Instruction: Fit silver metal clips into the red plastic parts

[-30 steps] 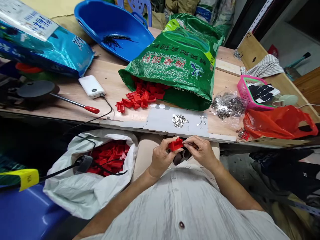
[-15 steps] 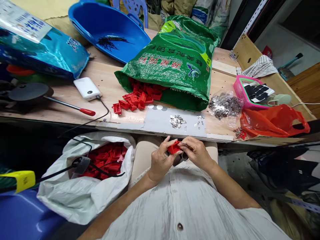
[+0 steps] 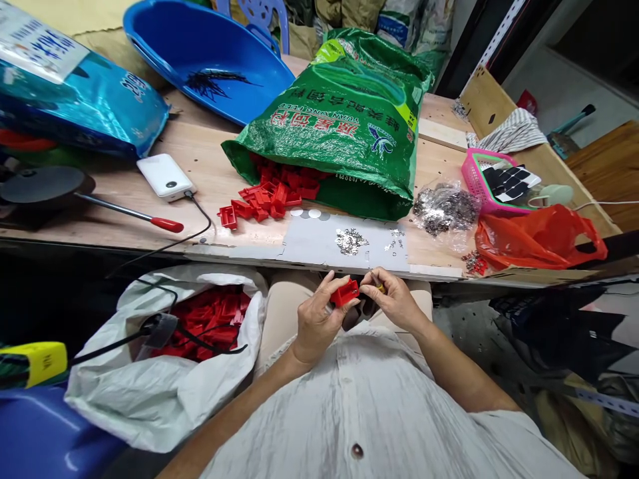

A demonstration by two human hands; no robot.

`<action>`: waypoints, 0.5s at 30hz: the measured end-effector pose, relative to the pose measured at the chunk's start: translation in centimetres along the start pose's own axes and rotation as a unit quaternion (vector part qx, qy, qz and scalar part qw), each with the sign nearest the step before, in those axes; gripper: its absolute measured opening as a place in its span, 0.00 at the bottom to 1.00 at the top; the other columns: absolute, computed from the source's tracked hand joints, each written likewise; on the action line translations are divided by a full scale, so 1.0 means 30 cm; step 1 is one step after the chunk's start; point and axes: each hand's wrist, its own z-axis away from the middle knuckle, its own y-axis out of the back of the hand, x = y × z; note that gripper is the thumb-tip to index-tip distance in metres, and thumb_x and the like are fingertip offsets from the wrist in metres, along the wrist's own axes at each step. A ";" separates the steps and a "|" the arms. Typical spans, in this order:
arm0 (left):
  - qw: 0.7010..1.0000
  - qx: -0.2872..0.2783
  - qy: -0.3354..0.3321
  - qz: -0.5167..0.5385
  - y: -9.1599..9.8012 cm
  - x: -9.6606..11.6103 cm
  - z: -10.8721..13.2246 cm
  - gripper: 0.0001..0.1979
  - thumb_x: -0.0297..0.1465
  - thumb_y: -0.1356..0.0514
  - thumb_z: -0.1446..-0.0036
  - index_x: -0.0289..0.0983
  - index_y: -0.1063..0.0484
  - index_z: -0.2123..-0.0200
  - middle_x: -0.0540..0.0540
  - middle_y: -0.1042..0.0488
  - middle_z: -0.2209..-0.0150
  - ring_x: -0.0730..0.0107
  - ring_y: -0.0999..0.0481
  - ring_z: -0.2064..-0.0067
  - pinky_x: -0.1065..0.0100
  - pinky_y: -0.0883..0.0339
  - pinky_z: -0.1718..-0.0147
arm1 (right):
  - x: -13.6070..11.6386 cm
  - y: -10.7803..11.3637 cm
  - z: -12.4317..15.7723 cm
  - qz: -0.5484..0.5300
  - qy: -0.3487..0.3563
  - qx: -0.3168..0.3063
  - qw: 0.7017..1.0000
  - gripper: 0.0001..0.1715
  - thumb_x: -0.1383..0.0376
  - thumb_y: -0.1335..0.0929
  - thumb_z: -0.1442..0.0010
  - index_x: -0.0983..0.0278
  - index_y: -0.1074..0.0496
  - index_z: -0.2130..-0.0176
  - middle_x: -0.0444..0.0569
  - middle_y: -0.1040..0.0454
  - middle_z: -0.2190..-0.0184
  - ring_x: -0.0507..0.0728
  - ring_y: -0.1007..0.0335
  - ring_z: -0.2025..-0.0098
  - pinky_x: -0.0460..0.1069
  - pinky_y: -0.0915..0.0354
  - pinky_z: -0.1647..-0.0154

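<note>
Over my lap, my left hand (image 3: pixel 318 316) pinches a small red plastic box (image 3: pixel 345 291) between thumb and fingers, its open side turned up and to the right. A small metal piece seems to sit inside the box. Just right of it, my right hand (image 3: pixel 394 303) is closed round a small tool with a yellow handle (image 3: pixel 379 285); its kind is mostly hidden by the fingers. On the table edge ahead lies a grey board (image 3: pixel 314 239) carrying a pile of small silvery metal pieces (image 3: pixel 351 241) and a few scattered ones.
More red boxes (image 3: pixel 264 196) spill from a green feed sack (image 3: pixel 344 126). A white sack (image 3: pixel 124 399) of red parts stands at my left. A bag of metal pieces (image 3: pixel 444 207), a pink basket (image 3: pixel 472 179) and a red bag (image 3: pixel 539 239) lie right; a red-handled lever (image 3: pixel 167 225) juts out left.
My right hand has drawn away to the right from the red box, and the yellow-handled tool now shows in it. The box has been tilted so its open inside faces me more.
</note>
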 end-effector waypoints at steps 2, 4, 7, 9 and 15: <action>1.000 -0.008 -0.007 0.001 0.003 0.003 -0.003 0.18 0.32 0.34 0.45 0.42 0.28 0.50 0.46 0.19 0.54 0.55 0.25 0.45 0.58 0.26 0.49 | 0.001 -0.004 -0.006 -0.013 -0.009 -0.005 1.000 0.12 0.55 0.32 0.40 0.62 0.32 0.65 0.42 0.31 0.71 0.51 0.37 0.71 0.45 0.39 0.70; 1.000 -0.015 -0.006 0.008 0.005 0.008 -0.006 0.18 0.32 0.35 0.44 0.42 0.28 0.50 0.47 0.20 0.54 0.55 0.25 0.45 0.55 0.27 0.46 | 0.000 -0.005 -0.014 -0.015 -0.014 -0.014 1.000 0.12 0.56 0.31 0.41 0.62 0.33 0.66 0.42 0.32 0.71 0.50 0.39 0.71 0.45 0.41 0.70; 0.999 -0.024 -0.006 0.021 -0.001 0.011 -0.005 0.17 0.32 0.35 0.44 0.43 0.27 0.50 0.47 0.19 0.55 0.57 0.22 0.48 0.53 0.28 0.45 | 0.003 -0.003 -0.024 0.017 -0.006 -0.030 0.999 0.11 0.58 0.31 0.43 0.62 0.35 0.68 0.41 0.33 0.72 0.50 0.41 0.72 0.45 0.43 0.70; 0.999 -0.034 -0.016 0.036 -0.013 0.005 0.000 0.16 0.31 0.36 0.44 0.42 0.27 0.51 0.47 0.19 0.56 0.59 0.21 0.51 0.52 0.29 0.45 | 0.010 -0.003 -0.026 0.049 0.007 -0.042 0.998 0.09 0.60 0.32 0.43 0.62 0.36 0.68 0.41 0.32 0.72 0.50 0.40 0.71 0.45 0.42 0.69; 0.996 -0.065 -0.003 0.068 -0.044 -0.026 0.020 0.15 0.31 0.35 0.44 0.42 0.26 0.52 0.47 0.19 0.56 0.59 0.21 0.51 0.52 0.27 0.46 | 0.044 -0.002 -0.014 0.067 -0.005 -0.043 0.997 0.08 0.61 0.33 0.42 0.62 0.37 0.68 0.41 0.32 0.71 0.50 0.39 0.70 0.46 0.42 0.68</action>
